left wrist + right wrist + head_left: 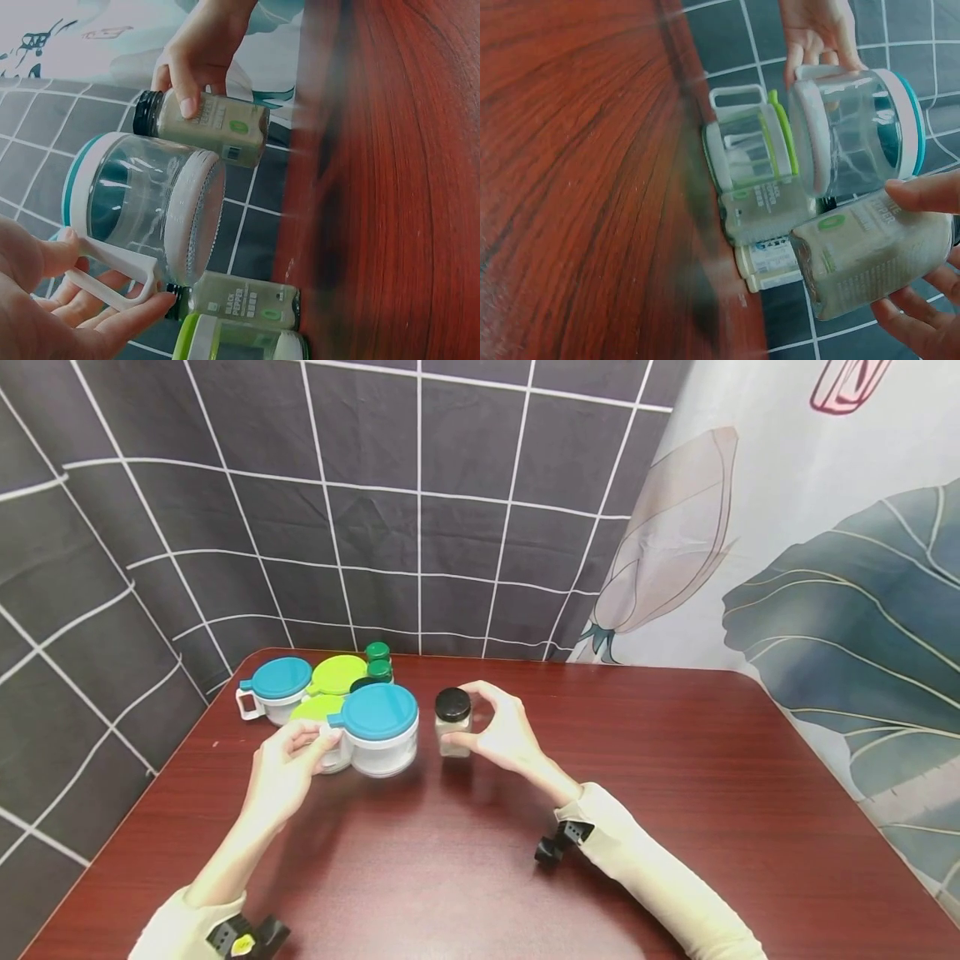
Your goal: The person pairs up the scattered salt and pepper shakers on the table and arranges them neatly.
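My left hand grips the white handle of a clear jar with a blue lid. The left wrist view shows this jar's ribbed white base raised off the table. Just to its right, my right hand holds a square glass pepper jar with a black lid between thumb and fingers. Pale powder fills it, and its label ends in "PEPPER". It too is held above the table. The two jars are side by side, upright; whether they touch cannot be told.
Behind the left hand stand another blue-lidded jar, two green-lidded jars, and two green-capped bottles. A black pepper jar is among them, mostly hidden in the head view. The brown table meets a dark checked curtain at the back.
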A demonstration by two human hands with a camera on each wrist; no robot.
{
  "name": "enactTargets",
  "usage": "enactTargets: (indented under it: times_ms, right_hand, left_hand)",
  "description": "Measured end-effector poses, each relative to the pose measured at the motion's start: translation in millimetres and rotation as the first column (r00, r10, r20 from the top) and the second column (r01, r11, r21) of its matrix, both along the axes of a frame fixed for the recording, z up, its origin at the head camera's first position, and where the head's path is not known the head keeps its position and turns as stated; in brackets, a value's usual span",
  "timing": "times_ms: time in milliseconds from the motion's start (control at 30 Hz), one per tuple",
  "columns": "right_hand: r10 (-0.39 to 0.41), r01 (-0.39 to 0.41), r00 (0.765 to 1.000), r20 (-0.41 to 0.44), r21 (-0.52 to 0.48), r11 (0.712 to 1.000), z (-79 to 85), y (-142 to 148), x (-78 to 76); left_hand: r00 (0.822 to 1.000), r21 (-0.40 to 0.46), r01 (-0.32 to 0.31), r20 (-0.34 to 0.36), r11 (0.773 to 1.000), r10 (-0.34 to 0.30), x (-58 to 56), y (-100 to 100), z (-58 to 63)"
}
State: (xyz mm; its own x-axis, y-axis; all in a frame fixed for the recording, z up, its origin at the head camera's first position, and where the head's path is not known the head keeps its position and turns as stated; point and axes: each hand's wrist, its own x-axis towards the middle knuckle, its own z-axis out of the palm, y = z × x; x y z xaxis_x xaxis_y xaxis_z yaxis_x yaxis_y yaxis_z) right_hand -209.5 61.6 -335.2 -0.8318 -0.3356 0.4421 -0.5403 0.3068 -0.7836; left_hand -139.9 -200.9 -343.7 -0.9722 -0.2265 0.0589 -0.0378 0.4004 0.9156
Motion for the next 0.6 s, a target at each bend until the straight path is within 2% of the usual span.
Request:
enactTargets:
  times_ms: [367, 600]
  right_hand:
    - [0.002, -0.001, 1.000, 0.031, -0.019, 1.000, -0.7, 10, 0.8]
    - [0.004, -0.003, 1.000, 0.031, -0.021, 1.000, -30.6, 22, -23.1]
  left_hand:
    - [1.000, 0.040, 0.007, 0.019, 0.999, -0.008, -5.7, 10, -3.1]
    - [0.999, 0.057, 0.036, 0.029, 0.998, -0.038, -11.1, 17, -3.6]
